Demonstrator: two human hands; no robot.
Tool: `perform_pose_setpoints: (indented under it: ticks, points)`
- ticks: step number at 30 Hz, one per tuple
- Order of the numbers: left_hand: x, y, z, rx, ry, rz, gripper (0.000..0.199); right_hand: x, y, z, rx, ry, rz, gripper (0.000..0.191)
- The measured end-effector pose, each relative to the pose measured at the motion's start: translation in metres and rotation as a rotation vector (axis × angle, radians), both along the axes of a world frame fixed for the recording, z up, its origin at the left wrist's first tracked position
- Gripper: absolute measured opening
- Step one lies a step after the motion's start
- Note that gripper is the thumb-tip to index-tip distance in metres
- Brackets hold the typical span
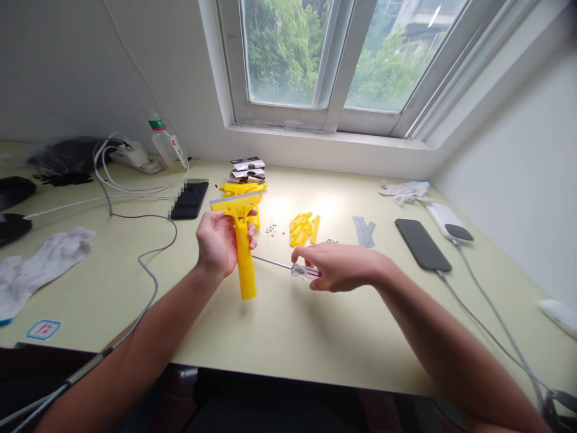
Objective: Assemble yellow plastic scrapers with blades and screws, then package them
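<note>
1. The yellow plastic scraper (244,258) is held up above the pale green desk (288,319), its wide head pointing away from the person and its long handle hanging toward them.
2. The left hand (217,243) grips the scraper, fingers clenched around the handle just below the head.
3. The right hand (340,267) is just to the scraper's right, its fingertips pinching a clear-handled screwdriver (305,272). The thin steel shaft points at the scraper, its tip just beside the handle.
4. Directly behind the scraper lies a loose yellow plastic part (241,189), next to a stack of printed packets (246,171).
5. To the scraper's right are small metal fasteners (271,229), a heap of yellow plastic parts (301,228), grey metal strips (364,231) and a black phone (422,244).
6. To its left are another black phone (190,199), a white cable (135,186) and a crumpled white cloth (40,270).
</note>
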State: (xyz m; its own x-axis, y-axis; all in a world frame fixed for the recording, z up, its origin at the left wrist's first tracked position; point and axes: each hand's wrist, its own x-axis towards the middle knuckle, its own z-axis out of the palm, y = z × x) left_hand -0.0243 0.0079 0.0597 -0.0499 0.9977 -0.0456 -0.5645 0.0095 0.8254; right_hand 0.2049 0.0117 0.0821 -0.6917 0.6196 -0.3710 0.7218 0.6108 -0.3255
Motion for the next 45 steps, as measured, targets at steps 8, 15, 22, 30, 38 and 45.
perform_pose_setpoints:
  ticks: [8, 15, 22, 30, 38, 45]
  points:
    - [0.009, -0.003, -0.003, -0.105, -0.054, -0.018, 0.028, -0.015, 0.026, -0.020, 0.383, 0.096, -0.022, 0.020]
    - [0.013, -0.005, -0.006, -0.135, 0.004, -0.035, 0.029, -0.034, 0.054, -0.049, 0.656, 0.061, -0.078, 0.025]
    - [0.016, -0.006, -0.008, -0.088, 0.080, -0.063, 0.035, -0.043, 0.055, -0.060, 0.636, 0.064, -0.091, 0.027]
    - [0.020, -0.009, -0.012, -0.069, 0.148, -0.066, 0.033, -0.030, 0.059, -0.034, 0.555, 0.215, -0.172, 0.020]
    - [0.027, -0.015, -0.013, 0.034, 0.295, 0.020, 0.037, -0.018, 0.018, 0.029, 0.513, 0.614, -0.147, 0.007]
    - [0.029, -0.021, -0.015, 0.063, 0.386, -0.012, 0.034, -0.035, 0.009, 0.016, 0.546, 0.524, -0.133, 0.007]
